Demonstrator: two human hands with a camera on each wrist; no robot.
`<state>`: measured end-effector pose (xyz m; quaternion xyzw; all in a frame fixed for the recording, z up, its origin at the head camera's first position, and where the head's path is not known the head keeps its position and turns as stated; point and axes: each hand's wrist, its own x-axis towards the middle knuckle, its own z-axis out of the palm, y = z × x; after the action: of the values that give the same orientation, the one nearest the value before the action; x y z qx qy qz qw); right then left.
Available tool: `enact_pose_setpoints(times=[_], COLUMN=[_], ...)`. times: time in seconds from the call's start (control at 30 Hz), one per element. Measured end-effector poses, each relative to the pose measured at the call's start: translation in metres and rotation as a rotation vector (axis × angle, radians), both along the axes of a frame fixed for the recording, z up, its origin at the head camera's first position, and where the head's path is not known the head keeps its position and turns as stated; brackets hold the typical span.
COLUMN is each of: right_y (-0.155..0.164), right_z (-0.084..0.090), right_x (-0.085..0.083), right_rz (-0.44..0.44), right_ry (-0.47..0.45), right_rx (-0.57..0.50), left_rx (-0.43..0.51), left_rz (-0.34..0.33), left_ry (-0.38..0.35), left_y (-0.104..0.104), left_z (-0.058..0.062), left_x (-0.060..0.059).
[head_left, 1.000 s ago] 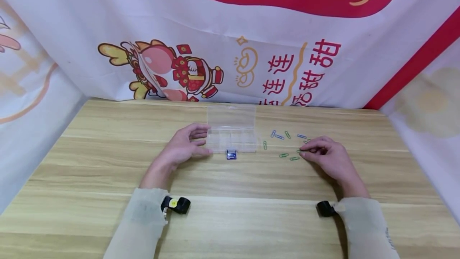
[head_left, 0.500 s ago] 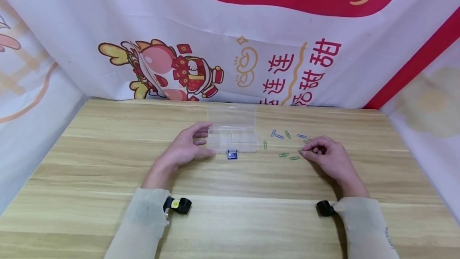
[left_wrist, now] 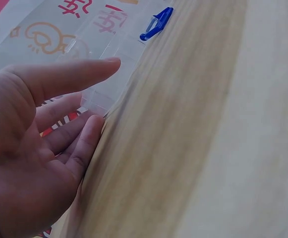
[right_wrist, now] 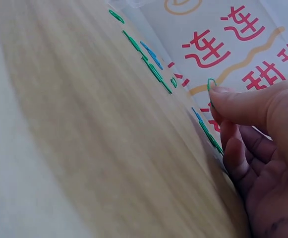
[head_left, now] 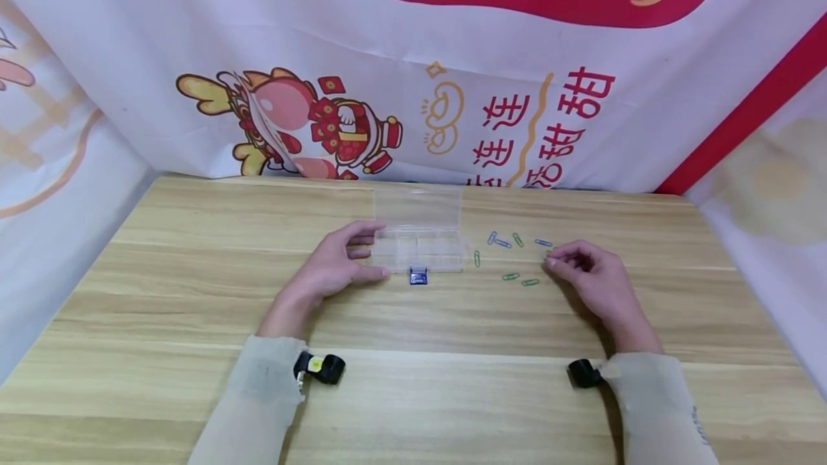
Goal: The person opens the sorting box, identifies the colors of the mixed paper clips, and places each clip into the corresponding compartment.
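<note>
A clear plastic compartment box (head_left: 429, 253) stands with its lid raised at the back and a blue latch (head_left: 418, 276) at the front. My left hand (head_left: 336, 260) holds the box's left end, thumb at the front edge and index finger at the back; the left wrist view shows the thumb (left_wrist: 96, 70) stretched along it. Between thumb and forefinger my right hand (head_left: 591, 271) pinches a green paper clip (right_wrist: 211, 84), whose looped end sticks up past the thumb. Several green and blue paper clips (head_left: 510, 277) lie between the box and that hand.
The wooden table (head_left: 413, 393) runs back to a white and red printed cloth (head_left: 291, 34), with more cloth at both sides. On each wrist sits a black camera mount (head_left: 326, 369).
My right hand has picked a green paper clip off the table and drawn it slightly right and away from me. The left hand and the box have shifted a little to the right.
</note>
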<state>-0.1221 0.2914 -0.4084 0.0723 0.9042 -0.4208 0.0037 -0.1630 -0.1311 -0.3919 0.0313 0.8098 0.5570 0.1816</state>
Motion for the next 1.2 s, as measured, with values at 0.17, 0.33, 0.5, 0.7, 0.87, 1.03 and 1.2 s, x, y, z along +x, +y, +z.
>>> enact_pose_setpoints(times=[0.17, 0.33, 0.5, 0.7, 0.87, 1.03, 1.2], right_y=[0.002, 0.004, 0.002, -0.007, -0.016, -0.025, -0.035], right_z=[0.001, 0.004, 0.011, 0.023, 0.032, 0.034, 0.033], right_x=[-0.001, -0.004, -0.006, -0.005, -0.005, -0.008, -0.011], right_rz=[-0.037, -0.07, -0.115, -0.132, -0.109, -0.067, -0.042], right_ry=[-0.044, -0.077, -0.078, -0.075, -0.081, -0.059, -0.063], right_rx=[-0.103, -0.182, -0.263, -0.328, -0.359, -0.352, -0.345], left_rx=[0.008, 0.011, 0.007, 0.01, 0.013, 0.016, 0.02], left_rz=[0.002, 0.002, 0.012, 0.012, 0.012, 0.016, 0.019], left_ry=[-0.005, -0.007, -0.014, -0.018, -0.013, -0.015, -0.019], left_y=[-0.001, -0.001, -0.001, -0.001, -0.001, -0.001, 0.0], left_z=[-0.002, -0.002, -0.002, -0.002, -0.002, -0.003, -0.004], left_x=[0.0, -0.001, 0.0, -0.001, -0.002, -0.002, -0.002])
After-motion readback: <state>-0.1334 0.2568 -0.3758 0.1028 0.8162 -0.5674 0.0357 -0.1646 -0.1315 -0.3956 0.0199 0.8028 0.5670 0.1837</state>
